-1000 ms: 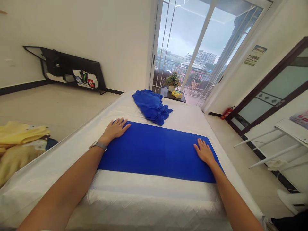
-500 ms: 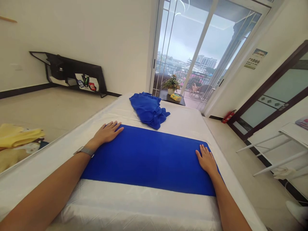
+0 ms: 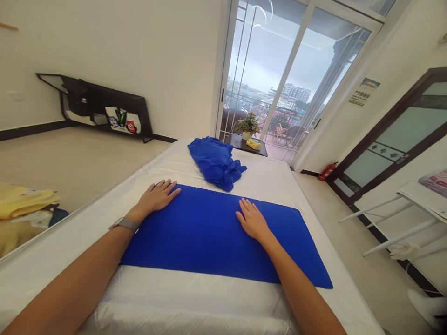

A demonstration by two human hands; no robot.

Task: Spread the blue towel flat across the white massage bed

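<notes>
A flat blue cloth (image 3: 206,232), smooth and roughly rectangular, lies across the near part of a white mattress (image 3: 195,307). My left hand (image 3: 159,196) rests palm down at the cloth's far left corner, fingers stretched out. Right of the cloth's middle, near its far edge, my right hand (image 3: 252,218) lies flat on it with the fingers extended. Neither hand grips anything. Beyond the flat cloth, a crumpled blue cloth (image 3: 218,163) sits in a heap on the mattress.
A dark table (image 3: 260,149) with a potted plant (image 3: 248,123) and a yellow tissue pack (image 3: 253,144) stands past the mattress. Yellow and beige clothes (image 3: 24,202) lie at the left. A white table (image 3: 422,200) stands at the right, and a fire extinguisher (image 3: 327,172) by the door.
My right hand has slid left across the flat blue cloth, from its right edge toward its middle. My left hand stays at the far left corner. The view has shifted slightly.
</notes>
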